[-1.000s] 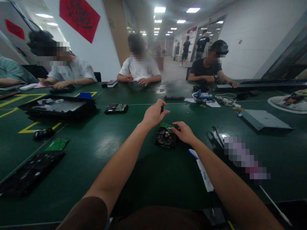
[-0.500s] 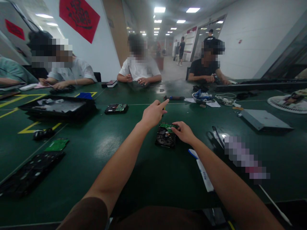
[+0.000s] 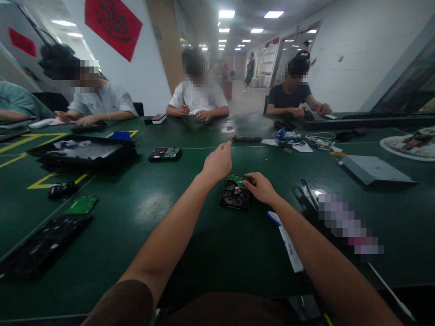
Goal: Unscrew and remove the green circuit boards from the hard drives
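Head view: on the green counter (image 3: pixel 118 199) lies a hard drive (image 3: pixel 235 199), the left hand (image 3: pixel 218 161) just off its far left corner with fingers bunched, any grip hidden, and the right hand (image 3: pixel 261 186) touching its right edge, whether clamped I cannot tell. Should that steadying touch be light, a sideways push could skid the drive, scraping its circuit board (image 3: pixel 235 179).

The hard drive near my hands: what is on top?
A green circuit board is on the far end of the hard drive; the right hand hides part of the board's right side.
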{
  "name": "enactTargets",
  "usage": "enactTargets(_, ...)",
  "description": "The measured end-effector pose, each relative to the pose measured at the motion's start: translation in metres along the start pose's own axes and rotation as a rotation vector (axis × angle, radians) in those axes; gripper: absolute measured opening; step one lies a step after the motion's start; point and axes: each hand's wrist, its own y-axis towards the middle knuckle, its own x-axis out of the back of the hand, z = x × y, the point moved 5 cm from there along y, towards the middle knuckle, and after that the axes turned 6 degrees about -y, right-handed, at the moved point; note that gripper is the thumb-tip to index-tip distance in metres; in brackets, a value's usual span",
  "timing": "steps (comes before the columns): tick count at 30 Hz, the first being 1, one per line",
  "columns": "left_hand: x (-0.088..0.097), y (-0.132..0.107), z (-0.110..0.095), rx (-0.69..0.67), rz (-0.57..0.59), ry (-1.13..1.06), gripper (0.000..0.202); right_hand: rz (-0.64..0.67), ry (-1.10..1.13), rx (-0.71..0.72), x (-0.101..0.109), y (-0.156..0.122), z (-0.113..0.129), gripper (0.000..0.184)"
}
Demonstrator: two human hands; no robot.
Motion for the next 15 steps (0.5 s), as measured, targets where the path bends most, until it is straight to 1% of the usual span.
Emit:
enactTargets(4, 0.003, -0.001, 0.0, 0.026, -0.009, -0.036, 0.036, -0.004, -0.009, 0.012, 0.0, 0.001, -0.001, 0.036)
enactTargets(8, -0.001, 0.0, -0.004, -0.039, -0.018, -0.165, 0.018, -0.008, -0.016, 0.029, 0.0, 0.001, 0.0, 0.036)
enactTargets(10, -0.003, 0.001, -0.004, -0.066, -0.04, -0.227, 0.019, -0.01, -0.009, 0.025, 0.0, 0.001, 0.0, 0.036)
enactTargets(12, -0.006, 0.001, -0.001, -0.052, -0.066, -0.257, 0.021, -0.009, -0.003, 0.024, 0.0, 0.0, 0.001, 0.036)
enactTargets(15, -0.008, 0.0, 0.004, -0.014, -0.088, -0.273, 0.018, -0.01, -0.002, 0.024, 0.001, 0.0, 0.001, 0.035)
